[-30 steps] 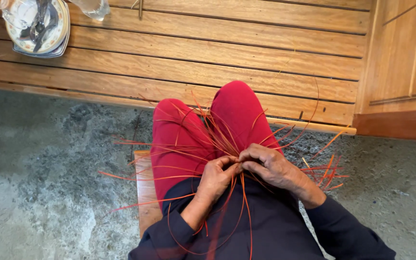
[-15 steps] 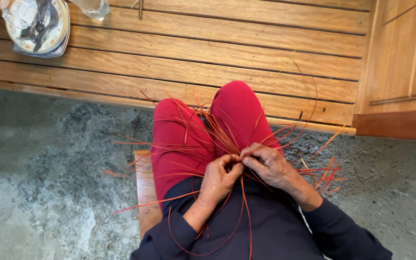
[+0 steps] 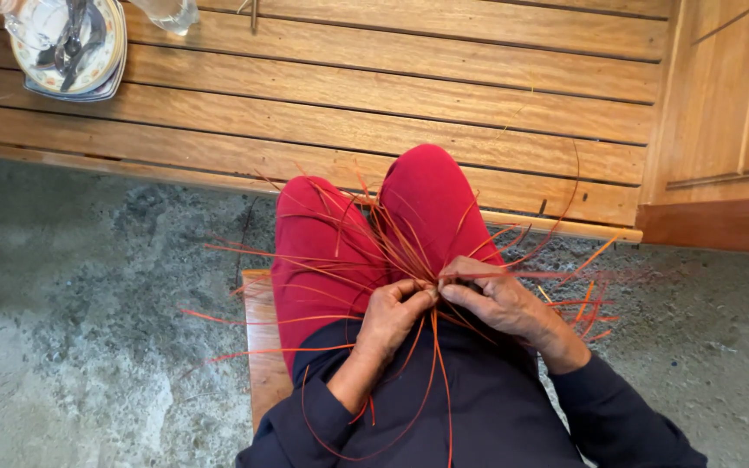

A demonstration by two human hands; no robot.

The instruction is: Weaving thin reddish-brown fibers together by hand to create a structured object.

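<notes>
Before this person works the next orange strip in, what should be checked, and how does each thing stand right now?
1. Both hands meet at the working point: left hand and right hand pinch the orange strips together over the lap: ok.
2. Loose strip ends fan out free over the red trousers: ok.
3. One strip runs sideways past the right hand, blurred: cannot tell whether it is gripped.
4. Strips that loop down over the dark top are not snagged: cannot tell.
5. Stacked plates on the wooden planks lie far from the strips: ok.
</notes>
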